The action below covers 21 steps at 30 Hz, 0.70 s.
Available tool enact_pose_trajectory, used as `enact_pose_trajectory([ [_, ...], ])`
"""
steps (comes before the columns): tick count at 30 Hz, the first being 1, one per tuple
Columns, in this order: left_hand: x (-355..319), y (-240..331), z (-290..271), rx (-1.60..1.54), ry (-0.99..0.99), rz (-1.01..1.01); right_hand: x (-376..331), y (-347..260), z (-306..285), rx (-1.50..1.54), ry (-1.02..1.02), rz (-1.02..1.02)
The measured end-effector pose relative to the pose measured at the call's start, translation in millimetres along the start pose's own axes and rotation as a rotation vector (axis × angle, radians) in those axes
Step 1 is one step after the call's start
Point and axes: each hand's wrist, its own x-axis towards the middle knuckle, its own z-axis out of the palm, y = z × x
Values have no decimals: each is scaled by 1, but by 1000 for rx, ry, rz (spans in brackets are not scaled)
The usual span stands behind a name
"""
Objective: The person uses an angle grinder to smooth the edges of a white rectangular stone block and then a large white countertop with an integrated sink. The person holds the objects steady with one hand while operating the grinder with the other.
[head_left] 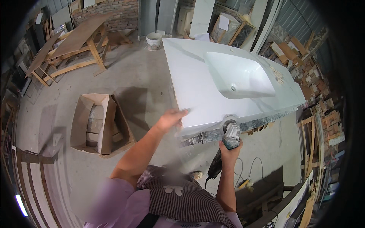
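A white sink countertop [197, 97] with a moulded basin [243, 76] fills the middle and right. At its near left corner my left hand [172, 118] grips the edge, fingertips over the top surface. My right hand [229, 151] is closed around the head of an angle grinder [231, 137], whose dark body [216, 165] slants down to the left. The grinder's disc [229, 122] is up against the countertop's front edge; whether it spins cannot be told. A pale, bunched, glove-like item [277, 75] lies on the countertop right of the basin.
A stained support [207, 136] shows under the countertop. On the floor at left stands an open cardboard box [99, 125]. Behind are a wooden bench [78, 41] and a white bucket [154, 41]. A cable [251, 167] loops on the floor; stacked wood and boxes [323, 125] line the right.
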Motion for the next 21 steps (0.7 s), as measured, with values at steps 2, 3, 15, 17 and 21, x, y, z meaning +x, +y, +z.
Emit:
enact_pose_trajectory([
  [2, 4, -4, -2, -20, -14, -10, -10, -1, 0, 17, -65, -38],
  [3, 4, -5, -2, -20, -10, -13, -22, -15, 6, -13, -141, -45],
  [15, -2, 0, 5, -30, 38, 13, -65, -41, 44, -208, -446, -191],
  [17, -1, -2, 5, -26, 46, 17, -65, -42, 45, -198, -435, -167],
  [21, -1, -3, 1, -15, -3, 35, -63, -45, 44, -178, -404, -85],
])
